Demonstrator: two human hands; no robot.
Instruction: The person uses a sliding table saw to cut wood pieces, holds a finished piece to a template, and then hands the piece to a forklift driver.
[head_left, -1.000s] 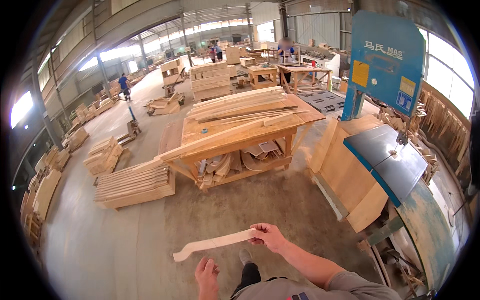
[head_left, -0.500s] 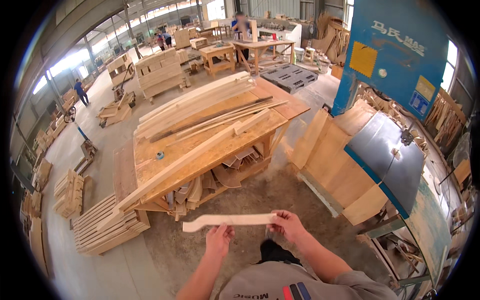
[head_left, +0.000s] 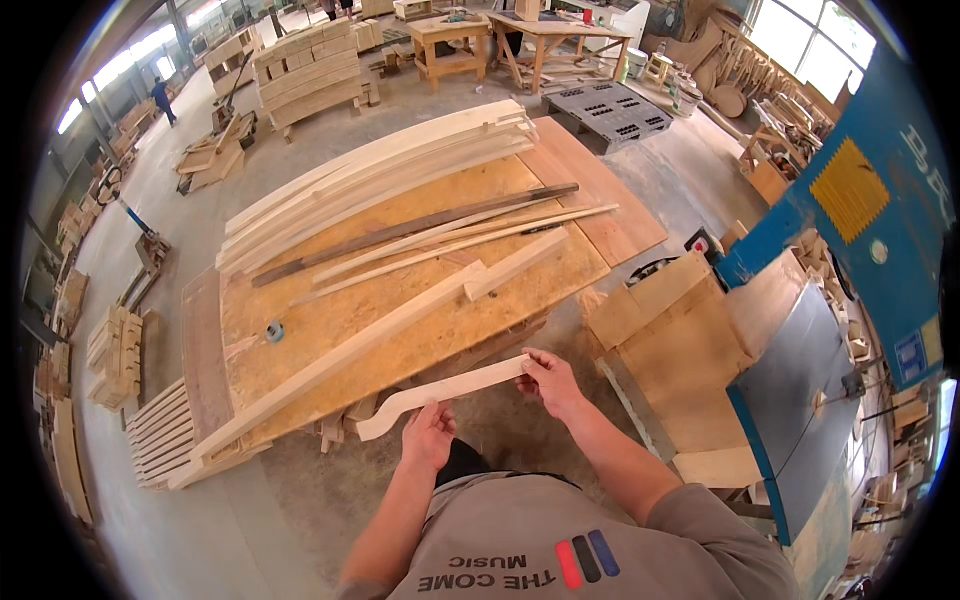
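A pale, flat wooden strip with a curved left end (head_left: 455, 384) is held up in front of me, sloping upward to the right. My right hand (head_left: 549, 383) is closed on its right end, thumb and fingers pinching it. Lower down, my left hand (head_left: 429, 434) grips its bottom edge near the curved part, fingers bent together. Just beyond the strip is a large wooden worktable (head_left: 390, 350). On it lie a long notched beam (head_left: 380, 345), several thin sticks (head_left: 470, 240), a stack of curved planks (head_left: 380, 180) and a small tape roll (head_left: 275, 331).
A blue machine (head_left: 840, 190) with a grey metal table (head_left: 800, 400) stands close on my right, beside a wooden box (head_left: 670, 330). Slatted wood (head_left: 160, 440) is stacked at the left. A grey pallet (head_left: 610, 112) lies behind the worktable; a person (head_left: 162, 101) stands far off.
My view has turned right and come nearer the worktable. The strip, still in both hands, has shifted up in view and now slopes more steeply.
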